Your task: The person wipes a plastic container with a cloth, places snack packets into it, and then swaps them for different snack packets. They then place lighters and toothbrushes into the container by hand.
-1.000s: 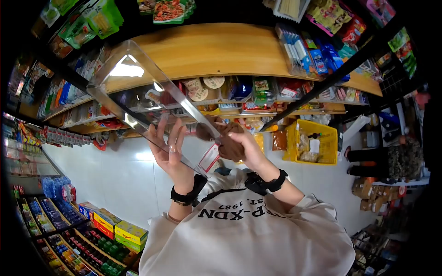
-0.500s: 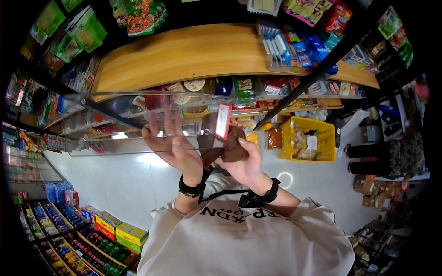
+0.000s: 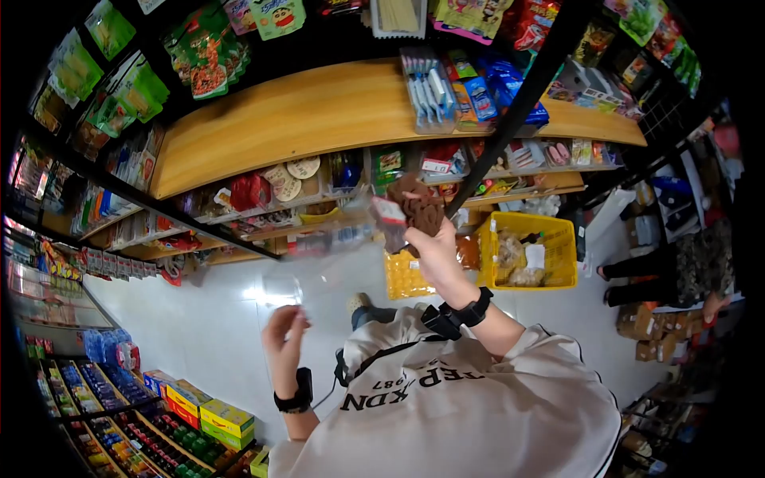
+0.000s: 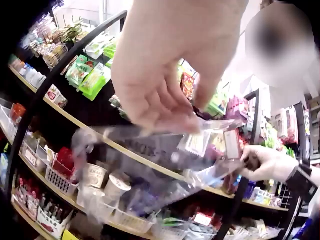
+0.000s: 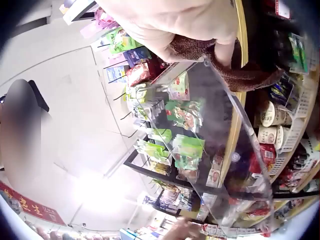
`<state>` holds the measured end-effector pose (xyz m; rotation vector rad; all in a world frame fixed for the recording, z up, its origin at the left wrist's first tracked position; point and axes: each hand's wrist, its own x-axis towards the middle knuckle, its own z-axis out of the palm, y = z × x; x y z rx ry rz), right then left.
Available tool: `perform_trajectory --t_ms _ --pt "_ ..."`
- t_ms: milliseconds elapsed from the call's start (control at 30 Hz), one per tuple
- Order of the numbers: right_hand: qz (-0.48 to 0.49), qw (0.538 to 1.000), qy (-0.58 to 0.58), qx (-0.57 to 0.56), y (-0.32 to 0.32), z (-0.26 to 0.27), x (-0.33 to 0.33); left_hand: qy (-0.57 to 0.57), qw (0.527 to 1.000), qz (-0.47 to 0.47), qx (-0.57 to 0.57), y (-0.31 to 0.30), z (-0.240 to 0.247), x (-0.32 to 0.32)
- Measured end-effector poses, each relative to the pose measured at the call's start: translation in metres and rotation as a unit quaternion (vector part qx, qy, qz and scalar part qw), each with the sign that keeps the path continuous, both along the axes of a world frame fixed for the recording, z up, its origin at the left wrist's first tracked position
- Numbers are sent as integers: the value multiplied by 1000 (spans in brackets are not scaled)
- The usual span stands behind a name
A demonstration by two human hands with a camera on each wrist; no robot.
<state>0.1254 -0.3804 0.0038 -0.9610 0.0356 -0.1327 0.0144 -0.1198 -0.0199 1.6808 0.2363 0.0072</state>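
My right hand (image 3: 437, 253) grips a brown cloth (image 3: 424, 209) together with one end of a clear plastic bin (image 4: 145, 162), held up before the shelves. A red-and-white price tag (image 3: 389, 210) sits on the bin's end near the cloth. In the right wrist view the cloth (image 5: 192, 47) is bunched between the fingers and the bin's rim. My left hand (image 3: 285, 334) is off the bin, lower and to its left, fingers loosely bent with nothing in them. The far end of the bin is blurred in the head view.
A bare wooden shelf board (image 3: 279, 119) runs in front, with packaged goods (image 3: 470, 92) at its right. Lower shelves hold baskets of cups and packets. A yellow crate (image 3: 567, 251) stands on the floor, right. A black post (image 3: 510, 111) slants nearby. Another person (image 3: 665, 267) is at far right.
My left hand has come off the bin and dropped down toward my body. My right hand has moved forward, carrying the cloth and bin; the bin has turned.
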Motion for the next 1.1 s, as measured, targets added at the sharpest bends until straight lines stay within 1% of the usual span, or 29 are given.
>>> perform_trajectory --t_ms 33,67,100,133,167,200,233,300,333,367,400,433,467,500,567,600,667,700,767,800,833,867,900,933,967,1000,1033,1067,1100 --pt "-1 999 -13 -52 -4 -4 -2 -58 992 83 81 -6 5 -6" --pt "15 998 10 -62 -7 -10 -4 -143 969 81 185 -22 27 -4" --pt "51 995 0 -81 -10 -16 -5 -225 928 80 287 -43 46 1" --pt "69 992 7 -105 -10 -21 -10 -226 927 85 287 -63 45 8" --pt "88 988 14 -130 -9 -24 -15 -231 909 27 346 -83 40 13" --pt "101 990 -7 -96 -4 -2 -26 -234 884 -31 403 -98 33 15" --pt "107 989 -11 -97 -7 1 -29 -234 884 -23 404 -106 21 13" --pt "103 983 -76 -131 -13 6 -31 -187 947 39 257 -117 -7 10" --pt "157 976 -87 -121 -19 10 -38 -214 939 90 254 -125 -17 7" --pt "161 976 -87 -122 -22 19 -46 -213 939 94 254 -131 -14 5" --pt "203 972 -80 -84 -23 32 -54 -227 957 129 126 -136 -8 4" --pt "245 966 -74 -45 -24 37 -61 -238 958 162 -4 -141 -4 5" --pt "317 941 -27 -115 -32 26 -67 -256 954 158 -1 -139 -1 9" --pt "341 928 -78 -129 -29 10 -69 -307 928 190 -87 -142 -2 16" --pt "224 899 -249 -284 -29 -2 -69 -302 903 236 -193 -144 12 22" --pt "233 896 -224 -305 -34 -3 -68 -304 902 242 -190 -143 16 24" --pt "268 890 -181 -323 -52 -11 -66 -336 885 213 -242 -137 25 26" --pt "279 873 -188 -353 -64 -12 -65 -336 885 216 -240 -134 32 27" --pt "282 869 -169 -370 -81 -26 -67 -363 867 177 -293 -127 42 31" --pt "268 869 -155 -385 -90 -39 -64 -371 870 147 -290 -121 42 33" --pt "254 869 -141 -400 -97 -42 -61 -372 869 148 -291 -117 41 33" --pt "358 889 91 -271 -107 -37 -57 -374 877 94 -285 -114 40 34" --pt "351 886 144 -265 -113 -31 -49 -377 883 41 -277 -111 39 35" --pt "321 911 125 -228 -113 -24 -42 -379 882 41 -276 -108 40 36" --pt "291 932 106 -190 -111 -15 -36 -327 904 -12 -274 -105 41 36" --pt "288 941 39 -172 -106 6 -29 -269 922 -62 -270 -103 41 33" --pt "286 946 -27 -152 -97 31 -23 -257 933 -82 -236 -105 36 34" --pt "303 944 -77 -109 -85 47 -17 -237 933 -87 -258 -108 30 33" --pt "325 937 -86 -99 -75 74 -20 -218 931 -92 -279 -112 26 32"
